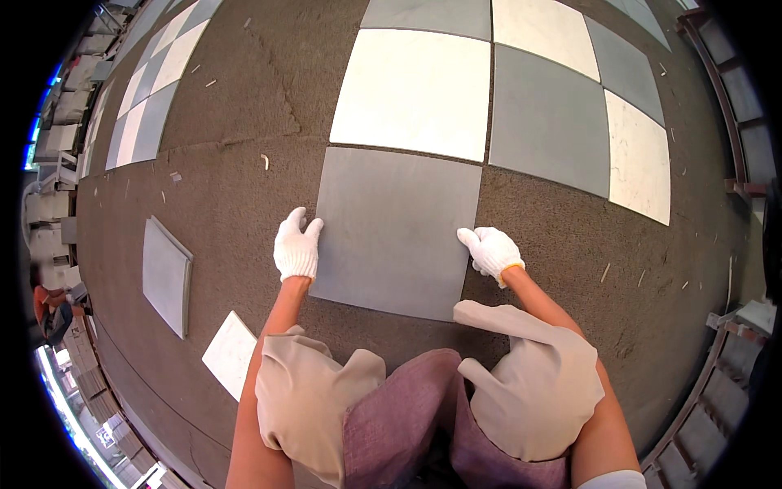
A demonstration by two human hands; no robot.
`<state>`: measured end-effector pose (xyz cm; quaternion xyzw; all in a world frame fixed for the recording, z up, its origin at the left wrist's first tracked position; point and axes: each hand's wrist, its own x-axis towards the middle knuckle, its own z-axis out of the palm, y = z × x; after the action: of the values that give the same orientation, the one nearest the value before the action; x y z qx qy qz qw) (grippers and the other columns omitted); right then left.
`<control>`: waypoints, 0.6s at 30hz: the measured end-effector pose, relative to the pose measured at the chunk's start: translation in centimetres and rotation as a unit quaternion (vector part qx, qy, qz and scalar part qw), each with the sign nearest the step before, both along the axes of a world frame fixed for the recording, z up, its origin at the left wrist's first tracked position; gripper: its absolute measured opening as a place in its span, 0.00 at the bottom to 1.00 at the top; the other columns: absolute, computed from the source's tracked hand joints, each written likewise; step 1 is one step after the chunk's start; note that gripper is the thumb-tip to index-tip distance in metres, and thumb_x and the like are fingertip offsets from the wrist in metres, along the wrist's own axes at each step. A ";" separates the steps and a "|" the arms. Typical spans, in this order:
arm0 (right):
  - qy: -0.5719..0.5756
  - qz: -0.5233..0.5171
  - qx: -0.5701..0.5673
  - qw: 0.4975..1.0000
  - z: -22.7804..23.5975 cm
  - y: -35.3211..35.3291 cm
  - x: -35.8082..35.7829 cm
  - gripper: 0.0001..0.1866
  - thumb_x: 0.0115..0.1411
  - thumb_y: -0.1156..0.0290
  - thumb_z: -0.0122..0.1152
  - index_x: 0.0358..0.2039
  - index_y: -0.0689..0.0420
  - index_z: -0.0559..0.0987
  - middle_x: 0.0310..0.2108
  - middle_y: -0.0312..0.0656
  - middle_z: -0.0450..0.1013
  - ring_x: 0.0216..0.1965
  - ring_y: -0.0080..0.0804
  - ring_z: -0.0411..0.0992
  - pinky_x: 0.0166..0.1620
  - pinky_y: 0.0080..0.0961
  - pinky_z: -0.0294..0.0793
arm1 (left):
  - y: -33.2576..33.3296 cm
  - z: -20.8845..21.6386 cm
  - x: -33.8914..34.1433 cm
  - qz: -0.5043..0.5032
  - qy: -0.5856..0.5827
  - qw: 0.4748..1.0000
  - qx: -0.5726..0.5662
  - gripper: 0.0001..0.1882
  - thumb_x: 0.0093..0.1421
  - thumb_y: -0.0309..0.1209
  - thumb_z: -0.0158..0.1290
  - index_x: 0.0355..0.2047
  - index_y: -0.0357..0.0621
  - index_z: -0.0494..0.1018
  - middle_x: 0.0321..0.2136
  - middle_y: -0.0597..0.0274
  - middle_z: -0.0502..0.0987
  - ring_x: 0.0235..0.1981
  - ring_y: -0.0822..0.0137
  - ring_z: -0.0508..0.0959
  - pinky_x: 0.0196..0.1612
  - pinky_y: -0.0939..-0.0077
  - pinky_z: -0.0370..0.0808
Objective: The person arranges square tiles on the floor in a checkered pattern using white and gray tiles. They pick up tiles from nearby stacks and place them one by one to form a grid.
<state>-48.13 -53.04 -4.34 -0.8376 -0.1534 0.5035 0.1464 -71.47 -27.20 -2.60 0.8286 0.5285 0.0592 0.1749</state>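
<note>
A large square grey tile point(395, 232) lies flat on the floor in front of my knees. Its far edge runs along a white tile point(411, 91), with a thin gap between them. My left hand point(296, 244), in a white knit glove, is at the grey tile's left edge, its thumb against the edge and its fingers apart. At the right edge my right hand point(493, 254), gloved the same way, has its fingers bent, with the foremost tip overlapping the tile's rim. Whether any fingers reach underneath is hidden.
Beyond, grey point(550, 118) and white point(638, 159) tiles form a checkered layout. Another checkered group point(155, 77) lies far left. Stacked grey tiles point(165, 281) and a white tile point(234, 350) rest nearer left. Metal racks point(721, 77) line the right; a person point(55, 310) is far left.
</note>
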 end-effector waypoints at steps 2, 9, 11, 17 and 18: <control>-0.007 -0.001 0.000 1.000 -0.1 0.0 0.0 0.29 0.63 0.42 0.43 0.30 0.57 0.80 0.19 0.42 0.77 0.26 0.38 0.77 0.38 0.36 0.73 | 0.8 1.1 0.2 0.029 -0.039 0.996 0.068 0.21 0.54 0.43 0.59 0.44 0.44 0.75 0.36 0.56 0.76 0.36 0.58 0.79 0.42 0.64 0.75; -0.044 0.017 0.015 0.999 -0.3 -0.3 -0.4 0.29 0.63 0.44 0.43 0.29 0.58 0.79 0.19 0.43 0.77 0.28 0.42 0.77 0.39 0.38 0.72 | 3.0 2.6 1.0 -0.064 0.053 0.988 -0.133 0.26 0.53 0.45 0.56 0.45 0.39 0.77 0.37 0.46 0.79 0.41 0.50 0.79 0.47 0.62 0.74; -0.033 0.004 0.017 0.999 0.0 -0.1 -0.6 0.29 0.64 0.44 0.42 0.28 0.58 0.79 0.19 0.44 0.76 0.28 0.42 0.77 0.39 0.38 0.72 | 1.1 0.6 -0.3 -0.038 0.016 0.986 -0.161 0.28 0.53 0.43 0.57 0.49 0.35 0.75 0.37 0.44 0.79 0.40 0.51 0.79 0.47 0.62 0.74; -0.034 -0.010 0.030 0.999 -0.8 -0.6 -0.5 0.28 0.63 0.45 0.43 0.27 0.58 0.79 0.19 0.44 0.76 0.27 0.43 0.76 0.38 0.39 0.72 | 0.3 -0.2 0.3 0.006 -0.070 0.970 -0.235 0.30 0.52 0.38 0.59 0.52 0.31 0.71 0.44 0.42 0.76 0.45 0.52 0.77 0.52 0.65 0.72; -0.041 -0.006 0.032 0.999 -0.8 -0.6 -0.6 0.28 0.63 0.45 0.43 0.27 0.58 0.79 0.19 0.44 0.76 0.27 0.43 0.76 0.38 0.40 0.72 | 0.3 -1.3 -0.2 -0.004 -0.065 0.982 -0.178 0.31 0.51 0.38 0.59 0.52 0.29 0.71 0.48 0.41 0.75 0.48 0.52 0.75 0.54 0.66 0.70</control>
<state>-48.73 -53.66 -5.12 -0.8535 -0.1699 0.4624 0.1700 -71.66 -26.92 -3.86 0.7806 0.5149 0.0174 0.3539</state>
